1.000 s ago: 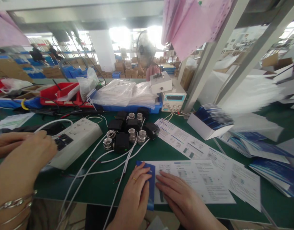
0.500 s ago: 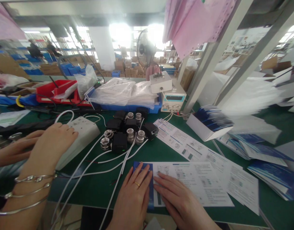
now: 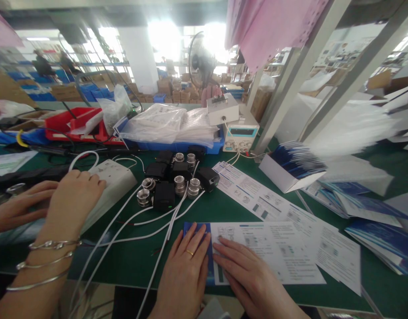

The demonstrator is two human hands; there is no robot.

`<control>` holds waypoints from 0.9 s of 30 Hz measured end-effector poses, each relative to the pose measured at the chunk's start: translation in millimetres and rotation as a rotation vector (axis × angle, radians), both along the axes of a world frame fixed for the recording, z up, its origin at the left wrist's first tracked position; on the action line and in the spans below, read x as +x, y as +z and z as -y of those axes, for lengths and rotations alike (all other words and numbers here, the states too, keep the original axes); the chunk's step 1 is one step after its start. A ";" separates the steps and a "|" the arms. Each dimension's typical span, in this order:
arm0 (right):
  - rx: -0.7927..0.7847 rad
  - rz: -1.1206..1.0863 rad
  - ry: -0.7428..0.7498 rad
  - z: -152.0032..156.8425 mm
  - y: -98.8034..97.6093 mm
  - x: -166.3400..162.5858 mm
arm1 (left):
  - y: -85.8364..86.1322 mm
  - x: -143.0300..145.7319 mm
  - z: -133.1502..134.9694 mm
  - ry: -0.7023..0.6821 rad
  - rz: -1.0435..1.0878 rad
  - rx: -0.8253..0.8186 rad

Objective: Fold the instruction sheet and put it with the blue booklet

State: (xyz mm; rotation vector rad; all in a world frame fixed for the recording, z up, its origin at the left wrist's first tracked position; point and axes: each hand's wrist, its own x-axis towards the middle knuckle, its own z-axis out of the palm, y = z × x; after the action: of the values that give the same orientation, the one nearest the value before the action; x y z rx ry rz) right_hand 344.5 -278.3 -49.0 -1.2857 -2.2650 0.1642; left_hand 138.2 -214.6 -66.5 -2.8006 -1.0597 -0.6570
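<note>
A printed leaflet (image 3: 273,252) lies on the green table in front of me, with a blue folded panel (image 3: 209,261) at its left end. Flat on that blue panel rests my left hand (image 3: 187,266), fingers stretched out, a gold ring on one finger. My right hand (image 3: 250,272) lies with extended fingers on the white printed part, just right of the left hand. Under the leaflet's right side, more printed sheets (image 3: 250,192) spread diagonally across the table. Neither hand grips anything.
Black devices with metal fittings (image 3: 164,195) and white cables stand ahead. At left, a co-worker's hands (image 3: 74,195), one arm wearing bracelets, are by a white box (image 3: 115,181). A carton of blue leaflets (image 3: 290,170) and folded leaflets (image 3: 383,243) are at right.
The camera view has shifted slightly. Both of my hands stay flat on the leaflet in the same places, and the co-worker's hands have hardly moved.
</note>
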 end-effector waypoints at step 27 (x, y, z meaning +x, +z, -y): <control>0.032 0.019 -0.005 0.1 -1.6 -1.0 | 2.1 2.1 -0.6 0.002 -0.050 0.132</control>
State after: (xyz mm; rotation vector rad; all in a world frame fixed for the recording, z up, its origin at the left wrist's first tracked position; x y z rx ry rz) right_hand 343.6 -278.4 -50.6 -1.2817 -2.2709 0.1139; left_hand 140.4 -214.0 -64.5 -2.6886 -0.9732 -0.6288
